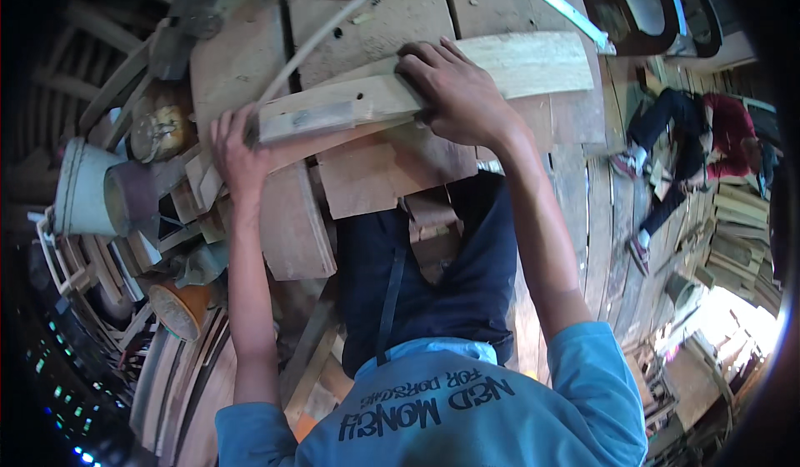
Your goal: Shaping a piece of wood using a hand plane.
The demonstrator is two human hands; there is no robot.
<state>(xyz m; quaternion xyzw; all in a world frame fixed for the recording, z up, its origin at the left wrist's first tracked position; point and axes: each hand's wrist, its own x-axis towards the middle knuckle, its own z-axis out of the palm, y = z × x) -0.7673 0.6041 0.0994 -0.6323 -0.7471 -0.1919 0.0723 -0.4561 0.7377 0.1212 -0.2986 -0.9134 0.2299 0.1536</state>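
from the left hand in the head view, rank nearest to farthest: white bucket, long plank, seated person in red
1. long plank, its end gripped by the left hand
2. white bucket, off to the left
3. seated person, far right on the floor

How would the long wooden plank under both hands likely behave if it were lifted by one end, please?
The wooden plank looks thick and straight, so it would probably stay stiff. Its length past the right hand suggests it may tip. Its rough grain likely keeps it from slipping in the left hand.
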